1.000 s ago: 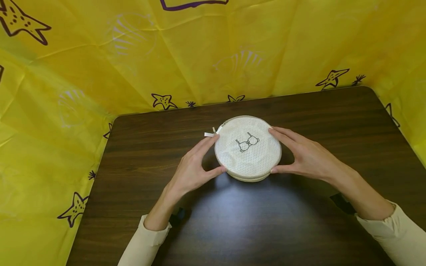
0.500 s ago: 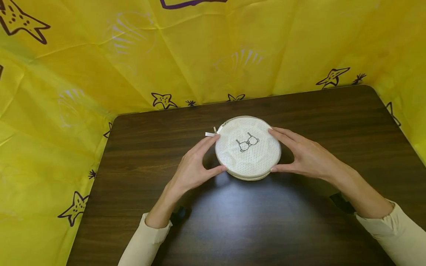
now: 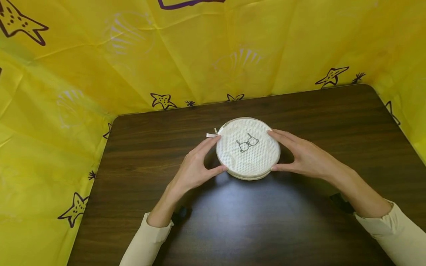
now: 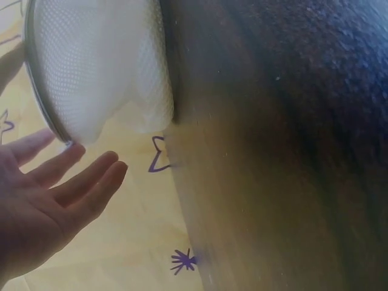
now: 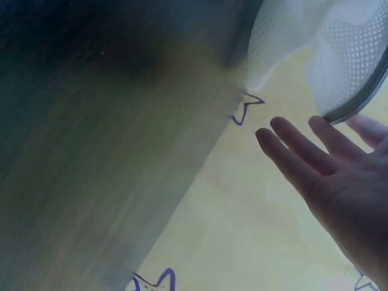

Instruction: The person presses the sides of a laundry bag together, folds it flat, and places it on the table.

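Note:
A round white mesh laundry bag (image 3: 248, 155), with a dark bra-shaped outline on its top, is between my two hands over the table. My left hand (image 3: 193, 168) holds its left rim with the thumb in front and fingertips farther back, near the zipper's white tab (image 3: 211, 135). On the opposite side, my right hand (image 3: 307, 157) holds the rim in the same way. In the left wrist view the mesh side (image 4: 130, 66) drops from the rim toward the tabletop, and the outer fingers (image 4: 97, 182) lie below the rim. The right wrist view shows the rim (image 5: 357, 103) at the fingertips.
The dark wood-grain table (image 3: 139, 159) reaches back to a yellow cloth (image 3: 186, 55) printed with starfish and shells. That cloth also hangs along the left and right sides. Cream sleeves (image 3: 146, 236) cover both forearms.
The bag's top looks very slightly smaller, as if a little lower toward the table, and both hands have moved in a touch with it. Their hold on the rim is the same.

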A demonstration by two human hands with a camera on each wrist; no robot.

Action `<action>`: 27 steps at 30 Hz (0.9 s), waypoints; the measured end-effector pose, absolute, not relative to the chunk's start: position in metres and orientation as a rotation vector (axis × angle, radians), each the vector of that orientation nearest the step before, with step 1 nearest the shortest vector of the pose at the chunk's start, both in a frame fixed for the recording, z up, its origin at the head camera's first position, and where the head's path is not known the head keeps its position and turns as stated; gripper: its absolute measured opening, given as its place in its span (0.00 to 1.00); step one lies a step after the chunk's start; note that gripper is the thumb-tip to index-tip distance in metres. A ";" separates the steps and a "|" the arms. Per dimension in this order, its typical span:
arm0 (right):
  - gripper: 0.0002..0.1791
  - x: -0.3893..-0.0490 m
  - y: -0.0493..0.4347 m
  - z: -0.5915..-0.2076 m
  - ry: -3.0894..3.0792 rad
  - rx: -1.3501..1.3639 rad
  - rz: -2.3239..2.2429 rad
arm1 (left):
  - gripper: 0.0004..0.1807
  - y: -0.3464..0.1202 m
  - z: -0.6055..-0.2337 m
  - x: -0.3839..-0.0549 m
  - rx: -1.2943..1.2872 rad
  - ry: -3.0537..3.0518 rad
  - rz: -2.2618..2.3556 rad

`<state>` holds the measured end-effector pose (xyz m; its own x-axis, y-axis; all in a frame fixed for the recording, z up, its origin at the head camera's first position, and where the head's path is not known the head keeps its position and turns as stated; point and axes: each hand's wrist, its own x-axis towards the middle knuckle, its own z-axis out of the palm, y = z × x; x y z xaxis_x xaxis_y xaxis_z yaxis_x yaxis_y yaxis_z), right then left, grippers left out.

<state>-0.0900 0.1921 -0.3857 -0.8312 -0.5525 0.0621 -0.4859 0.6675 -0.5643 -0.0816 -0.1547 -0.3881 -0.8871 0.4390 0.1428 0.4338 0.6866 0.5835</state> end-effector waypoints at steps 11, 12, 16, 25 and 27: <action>0.56 -0.090 0.192 -0.392 2.737 -0.839 -0.891 | 0.50 -0.153 -0.393 -0.082 0.731 2.839 0.952; 0.56 -0.090 0.192 -0.393 2.734 -0.840 -0.893 | 0.50 -0.152 -0.394 -0.083 0.732 2.838 0.947; 0.56 -0.091 0.191 -0.394 2.723 -0.838 -0.901 | 0.51 -0.151 -0.395 -0.083 0.726 2.832 0.926; 0.57 -0.093 0.191 -0.398 2.709 -0.833 -0.910 | 0.50 -0.148 -0.399 -0.081 0.713 2.784 0.951; 0.57 -0.093 0.191 -0.399 2.707 -0.835 -0.916 | 0.50 -0.148 -0.400 -0.081 0.725 2.774 0.964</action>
